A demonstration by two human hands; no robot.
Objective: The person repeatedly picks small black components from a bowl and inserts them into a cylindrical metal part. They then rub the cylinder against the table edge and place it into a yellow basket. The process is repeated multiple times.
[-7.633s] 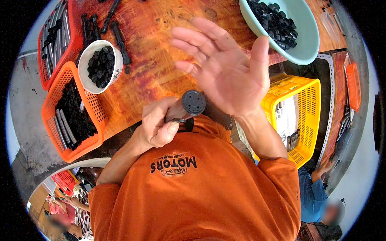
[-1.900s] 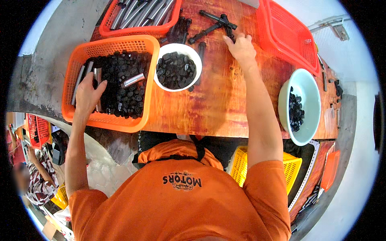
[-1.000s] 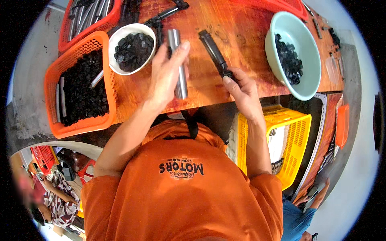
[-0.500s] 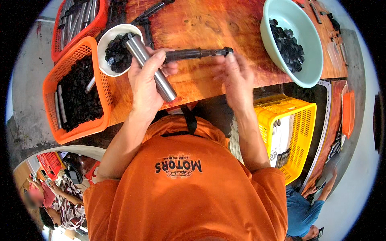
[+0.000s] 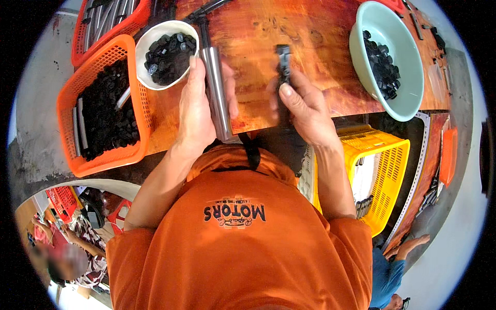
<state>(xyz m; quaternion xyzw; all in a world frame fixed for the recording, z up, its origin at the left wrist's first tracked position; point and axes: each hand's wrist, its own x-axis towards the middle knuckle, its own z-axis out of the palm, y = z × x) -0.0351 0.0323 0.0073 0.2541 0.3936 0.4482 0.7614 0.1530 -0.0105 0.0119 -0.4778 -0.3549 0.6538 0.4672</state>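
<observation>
My left hand (image 5: pixel 198 121) is closed around a shiny metal tube (image 5: pixel 219 98), its thumb along one side and fingers behind. The tube stands almost lengthwise over the table's near edge, with a black rod visible at its far end; I cannot tell whether they are joined. To its right, my right hand (image 5: pixel 311 111) grips a slim black part (image 5: pixel 283 64), thumb on top. That part is partly blurred, and its lower end is hidden by the hand. The two held things are apart. Close beyond my left hand is a white bowl (image 5: pixel 143 77) of small black pieces.
An orange basket (image 5: pixel 65 129) of black pieces stands at left, with a red basket (image 5: pixel 78 49) of metal tubes behind it. A pale green basin (image 5: pixel 357 44) sits at right on the wooden table (image 5: pixel 258 31). Below it is a yellow crate (image 5: pixel 398 178). Other people are at both lower sides.
The black part has left the left hand's side and swung from crosswise to lengthwise in my right hand. The metal tube has turned more upright in my left hand.
</observation>
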